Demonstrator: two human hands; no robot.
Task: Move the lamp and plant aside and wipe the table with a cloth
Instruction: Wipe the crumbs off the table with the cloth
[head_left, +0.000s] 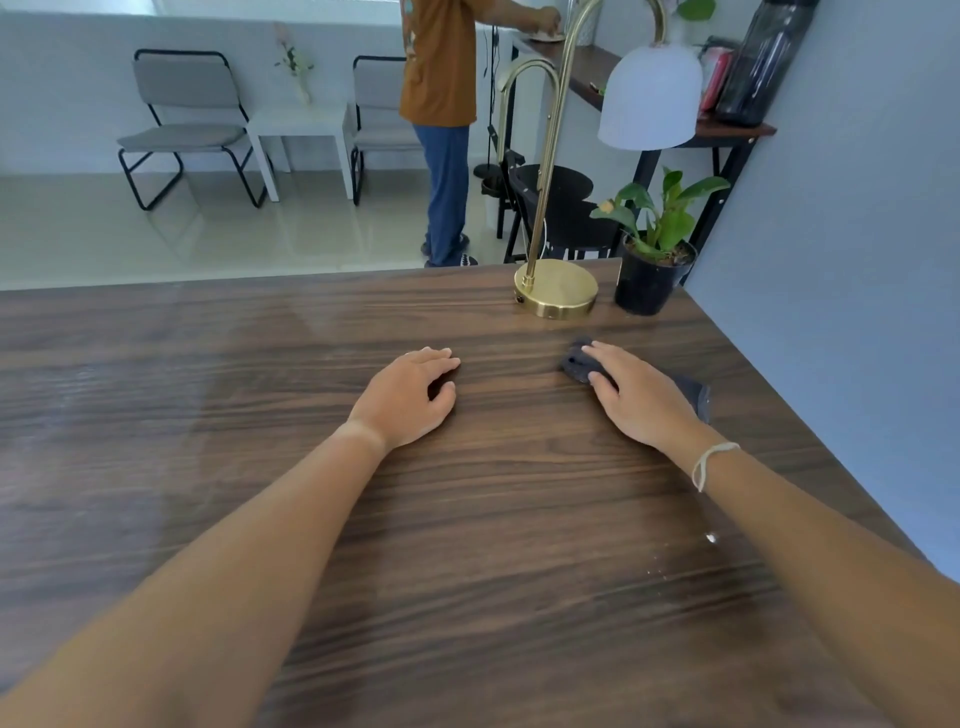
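A dark wooden table fills the view. A brass lamp with a round base and a white shade stands at the far right corner. Beside it, right against the wall, is a green plant in a black pot. A dark cloth lies on the table in front of the lamp. My right hand rests flat on the cloth, covering its middle. My left hand lies on the bare wood to the left, fingers loosely curled, holding nothing.
A blue-grey wall runs along the table's right edge. Small crumbs and a droplet lie near my right forearm. Beyond the far edge stand a person in an orange shirt, two grey chairs, a white side table and a dark shelf.
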